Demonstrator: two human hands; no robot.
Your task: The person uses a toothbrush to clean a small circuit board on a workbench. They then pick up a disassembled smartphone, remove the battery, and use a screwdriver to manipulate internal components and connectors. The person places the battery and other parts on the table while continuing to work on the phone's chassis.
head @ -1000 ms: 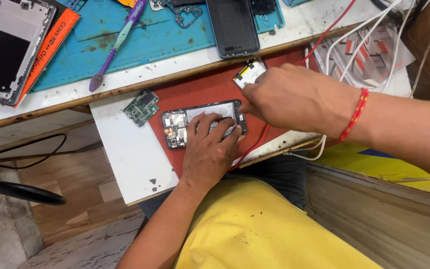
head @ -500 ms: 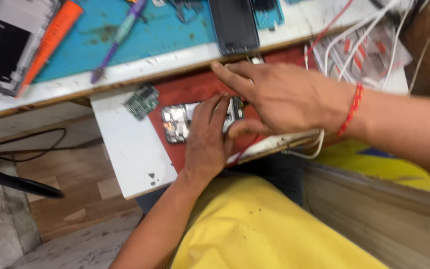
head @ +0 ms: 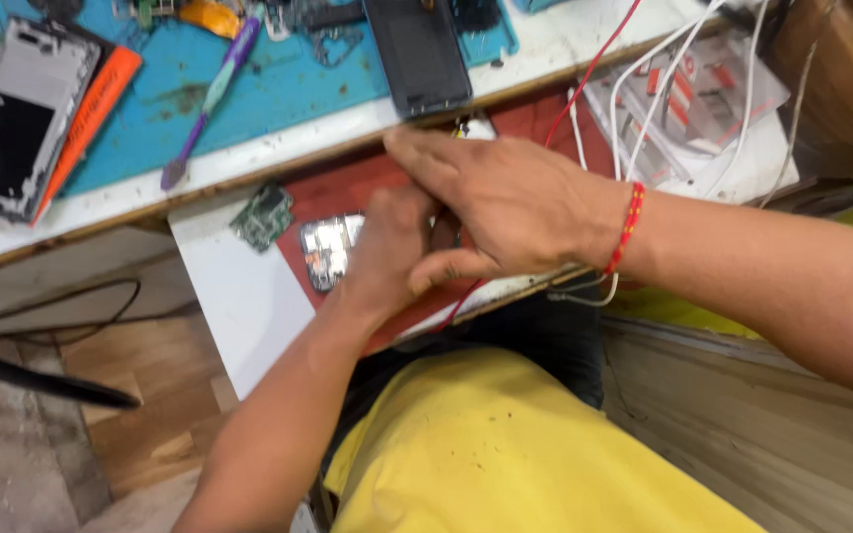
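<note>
An opened phone (head: pixel 326 253) with bare metal innards lies on a red mat (head: pixel 333 192). My left hand (head: pixel 392 252) rests on it with curled fingers, gripping it and hiding most of it. My right hand (head: pixel 515 202) reaches across from the right with a red thread bracelet at the wrist. Its fingers are stretched out flat above the phone, and its thumb touches my left hand. A small pale part (head: pixel 466 126) lies on the mat just behind the right fingers.
A green circuit board (head: pixel 264 215) lies on the white board (head: pixel 239 306) left of the mat. Behind are a blue work mat (head: pixel 288 84), a dark phone (head: pixel 419 54), a purple tool (head: pixel 211 94), an orange tool (head: pixel 91 109) and a phone frame (head: pixel 12 123). White cables (head: pixel 644 94) trail right.
My right hand held the small pale part a second ago; it has since spread flat and moved left over the phone. My left hand stays on the phone.
</note>
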